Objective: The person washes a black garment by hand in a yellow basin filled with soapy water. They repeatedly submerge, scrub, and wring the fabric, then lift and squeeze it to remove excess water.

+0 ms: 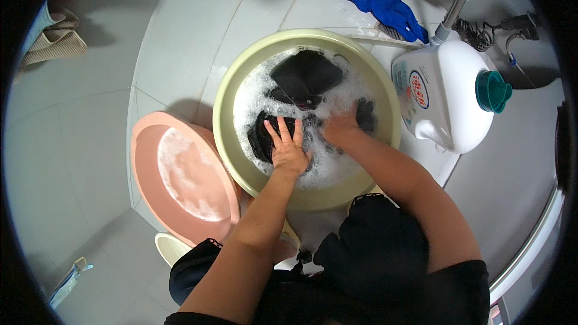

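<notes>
A pale yellow-green plastic basin (222, 133) stands before me, holding foamy, soapy water (334, 162). Dark wet fabric (309, 74) bulges out of the suds near the far side. My left hand (289, 146) lies with fingers spread on another piece of black cloth (258, 137) at the left of the basin. On the right, my right hand (341, 122) is sunk partly into the suds beside a dark piece of cloth (365, 115). Foam and water hide its fingers, so I cannot tell whether they grip anything.
A pink basin (146, 162) of sudsy water leans against the left side, above a small cream container (169, 248). To the right is a white detergent jug (465, 95) with a green cap. A blue cloth (379, 2) lies beyond. A face mask (70, 282) rests lower left.
</notes>
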A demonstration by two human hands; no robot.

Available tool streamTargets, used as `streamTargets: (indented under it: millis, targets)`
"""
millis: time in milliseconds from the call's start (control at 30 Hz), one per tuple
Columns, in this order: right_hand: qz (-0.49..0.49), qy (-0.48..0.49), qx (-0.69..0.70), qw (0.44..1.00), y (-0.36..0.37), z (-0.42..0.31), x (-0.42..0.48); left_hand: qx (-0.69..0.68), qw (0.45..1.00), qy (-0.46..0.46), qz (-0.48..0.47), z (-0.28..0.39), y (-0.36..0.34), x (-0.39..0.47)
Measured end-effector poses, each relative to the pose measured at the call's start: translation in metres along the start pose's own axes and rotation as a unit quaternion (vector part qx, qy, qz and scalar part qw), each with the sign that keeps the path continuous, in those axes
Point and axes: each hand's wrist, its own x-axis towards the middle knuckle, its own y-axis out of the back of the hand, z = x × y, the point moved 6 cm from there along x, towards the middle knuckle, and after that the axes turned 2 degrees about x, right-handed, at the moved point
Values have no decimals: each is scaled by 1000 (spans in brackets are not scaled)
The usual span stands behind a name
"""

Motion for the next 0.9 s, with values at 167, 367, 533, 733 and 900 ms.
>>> streamTargets:
  millis: [167, 367, 533, 733, 900]
  targets:
    - [-155, 26, 39, 987, -32, 5, 24, 40, 997, -5, -66, 1, 1, 13]
    - [-171, 37, 79, 981, -36, 9, 36, 45, 992, -60, -106, -7, -10, 50]
    - [-79, 21, 170, 982, 9, 15, 29, -14, 998, -17, -67, -6, 44, 38]
    - [300, 147, 447, 830, 116, 7, -71, -262, 893, -254, 261, -11, 116, -15]
    - [312, 269, 463, 784, 194, -17, -134, -401, 812, -301, 298, -3, 158, -48]
